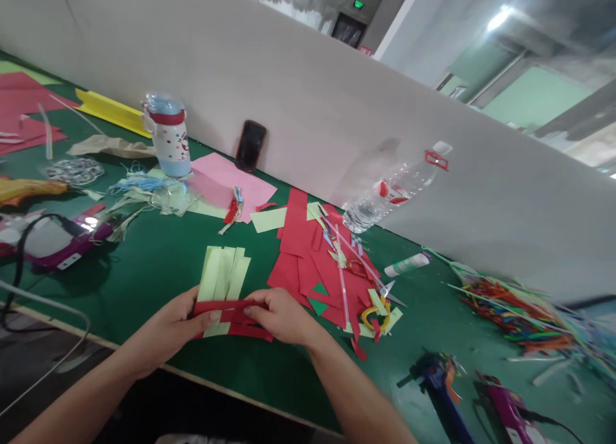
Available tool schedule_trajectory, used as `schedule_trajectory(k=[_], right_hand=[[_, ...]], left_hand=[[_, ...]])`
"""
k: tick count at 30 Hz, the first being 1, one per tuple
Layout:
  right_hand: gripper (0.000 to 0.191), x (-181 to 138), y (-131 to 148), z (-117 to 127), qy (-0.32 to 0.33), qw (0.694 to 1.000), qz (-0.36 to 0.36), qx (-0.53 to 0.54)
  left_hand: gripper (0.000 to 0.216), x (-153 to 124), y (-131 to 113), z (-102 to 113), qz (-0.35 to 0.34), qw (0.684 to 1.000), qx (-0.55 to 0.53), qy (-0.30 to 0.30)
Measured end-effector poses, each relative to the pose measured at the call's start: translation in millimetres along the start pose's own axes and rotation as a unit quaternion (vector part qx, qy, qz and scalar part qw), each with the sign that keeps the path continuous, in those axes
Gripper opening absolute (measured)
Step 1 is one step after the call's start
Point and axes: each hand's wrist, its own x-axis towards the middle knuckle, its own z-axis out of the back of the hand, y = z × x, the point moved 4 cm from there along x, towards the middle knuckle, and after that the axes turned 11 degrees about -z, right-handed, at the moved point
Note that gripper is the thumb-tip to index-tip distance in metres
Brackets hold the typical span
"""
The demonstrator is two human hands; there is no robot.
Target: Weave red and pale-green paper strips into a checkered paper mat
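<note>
The pale green strips look like matt paper to me, and so do the red strips. The green tabletop is smooth with a dull sheen, the partition flat and matt. The bottle is thin, clear, glossy plastic; the phone has a glassy, dark face.

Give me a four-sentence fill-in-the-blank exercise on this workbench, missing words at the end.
The left hand and right hand hold flat paper strips, pale green ones crossed by ____ ones.
The yellow-handled metal scissors lie to the ____ of the right hand.
The clear plastic bottle has a ____ cap.
The flat tabletop is dark ____.

Missing words: red; right; white; green.
</note>
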Motion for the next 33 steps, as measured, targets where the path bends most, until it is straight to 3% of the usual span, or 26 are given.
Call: schedule_trajectory(k=[5,9,11,14,17,21,25,27,31,33], right_hand=[[0.024,3,10,2,-0.022,0.998,0.047,-0.032],[0.027,15,23,8,-0.053,0.990,0.105,-0.074],[0.028,21,28,12,-0.086,0.980,0.143,-0.108],[0.043,25,24,17,-0.187,0.944,0.164,-0.215],[0.051,19,5,16,-0.238,0.914,0.137,-0.298],[0.039,-2,-18,8,-0.245,0.916,0.135,-0.286],[0.032,-29,-14,-4,-0.256,0.926,0.179,-0.212],[0.029,-39,-7,-13,-0.240,0.930,0.205,-0.188],[0.024,-50,1,-37,-0.190,0.930,0.242,-0.202],[0.020,-50,-1,-47,-0.172,0.930,0.241,-0.219]], left_hand=[[0.042,1,-10,3,-0.055,0.991,0.118,-0.042],[0.037,-3,-15,11,-0.130,0.940,0.307,-0.078],[0.038,-7,-16,12,-0.229,0.890,0.387,-0.077],[0.048,-19,-7,4,-0.389,0.763,0.514,-0.038],[0.051,-28,16,-1,-0.402,0.692,0.600,-0.002],[0.053,-37,33,-4,-0.379,0.675,0.632,0.011],[0.049,-39,31,-8,-0.359,0.661,0.658,0.031],[0.049,-39,30,-9,-0.337,0.674,0.655,0.053],[0.089,-43,26,-6,-0.327,0.710,0.617,0.092],[0.076,-45,23,-2,-0.322,0.737,0.586,0.097]])
